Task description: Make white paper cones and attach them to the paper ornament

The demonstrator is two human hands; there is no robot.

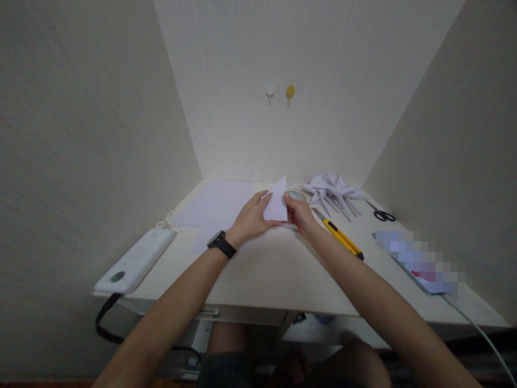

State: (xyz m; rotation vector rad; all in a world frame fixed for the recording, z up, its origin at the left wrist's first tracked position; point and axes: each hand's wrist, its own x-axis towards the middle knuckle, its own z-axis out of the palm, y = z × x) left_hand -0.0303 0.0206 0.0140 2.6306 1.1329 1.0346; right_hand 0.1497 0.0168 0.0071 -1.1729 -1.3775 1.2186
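A folded sheet of white paper [278, 203] stands raised above the desk, its top drawn to a point. My left hand [255, 218] grips its left side, thumb and fingers on the paper, with a dark watch [222, 244] on the wrist. My right hand [299, 213] pinches its right edge, the thumb near the top and the other fingers partly hidden behind. Just behind the right hand lies a roll of tape [297, 196]. To the right rests a yellow utility knife [343, 238].
White sheets [218, 202] lie at the back left. Folded paper pieces [333, 191] are heaped at the back right beside black scissors [383, 215]. A white power strip-like box [137, 261] sits at the left edge, and a blurred phone-like device [416, 264] with a cable at the right.
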